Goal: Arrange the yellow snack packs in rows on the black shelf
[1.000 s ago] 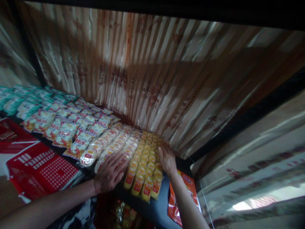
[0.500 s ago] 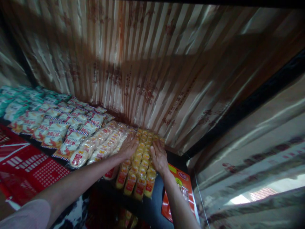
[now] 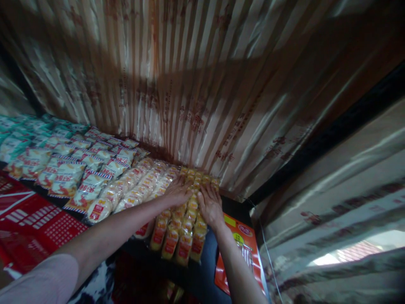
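Note:
Rows of small yellow snack packs point(image 3: 177, 244) in clear wrap with red labels lie on a dark shelf point(image 3: 209, 249). My left hand point(image 3: 177, 193) rests flat over the left side of these rows, fingers stretched out. On their right side lies my right hand point(image 3: 210, 206), its fingers extended over the packs toward the back. Neither hand grips anything. Left of the yellow packs run rows of pale round snacks point(image 3: 135, 198) in clear wrap, partly covered by my left forearm.
White-and-blue snack bags point(image 3: 68, 177) and green bags point(image 3: 15, 143) fill the shelf's left. A red plastic basket point(image 3: 47, 223) stands in front. An orange-red packet point(image 3: 223, 274) lies at right. Pleated printed sheeting point(image 3: 202, 114) hangs behind, with a dark pole point(image 3: 284, 156) at right.
My left hand has shifted a little to the right over the yellow packs. The right hand stays on their right side, fingers slightly more spread. The view has moved slightly.

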Motion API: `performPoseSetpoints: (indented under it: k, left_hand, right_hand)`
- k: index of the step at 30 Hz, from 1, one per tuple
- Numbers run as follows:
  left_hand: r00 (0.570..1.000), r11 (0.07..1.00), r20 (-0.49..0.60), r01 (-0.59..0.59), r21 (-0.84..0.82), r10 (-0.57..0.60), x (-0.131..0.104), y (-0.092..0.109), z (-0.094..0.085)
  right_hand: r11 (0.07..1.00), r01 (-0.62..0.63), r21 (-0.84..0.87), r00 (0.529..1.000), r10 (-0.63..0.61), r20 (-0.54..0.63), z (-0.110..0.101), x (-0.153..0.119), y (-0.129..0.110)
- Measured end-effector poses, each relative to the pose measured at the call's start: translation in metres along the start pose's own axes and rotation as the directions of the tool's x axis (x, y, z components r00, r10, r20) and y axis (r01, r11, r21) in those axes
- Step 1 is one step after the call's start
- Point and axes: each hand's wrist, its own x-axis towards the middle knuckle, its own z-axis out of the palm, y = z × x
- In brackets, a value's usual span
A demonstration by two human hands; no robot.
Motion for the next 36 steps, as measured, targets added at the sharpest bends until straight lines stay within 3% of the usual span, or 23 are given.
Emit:
performPoseSetpoints:
  k: [8,12,17,24,28,32,36]
  left_hand:
    - [1.000,0.998,0.017,-0.015,0.054,0.014,-0.002,0.007,-0.013]
    - [0.997,0.998,0.079,-0.029,0.050,0.025,0.010,0.010,-0.014]
    - [0.987,0.996,0.158,-0.042,0.076,0.029,0.020,0.011,-0.003]
    - [0.994,0.987,0.065,-0.091,0.129,0.083,0.015,0.012,0.010]
    - [0.994,0.992,0.034,-0.106,0.069,0.104,0.014,0.011,0.000]
    - [0.994,0.994,0.016,-0.109,-0.021,0.109,-0.002,0.005,-0.023]
    - [0.994,0.996,-0.072,-0.085,-0.022,0.083,-0.050,-0.006,-0.038]
  right_hand:
    - [0.998,0.024,0.049,0.995,-0.020,-0.095,-0.004,0.002,0.003]
    - [0.999,0.016,0.031,0.999,-0.015,-0.041,-0.006,0.004,0.001]
    - [1.000,0.012,-0.015,0.999,-0.012,0.030,-0.007,0.005,-0.003]
    - [0.999,0.038,-0.010,0.999,-0.037,0.028,-0.002,0.005,-0.001]
    - [0.994,0.037,0.106,0.998,-0.032,-0.053,-0.003,0.007,0.004]
    - [0.950,0.044,0.309,0.984,0.013,-0.180,-0.013,-0.007,0.008]
    - [0.880,-0.013,0.475,0.973,0.121,-0.197,-0.016,-0.047,0.000]
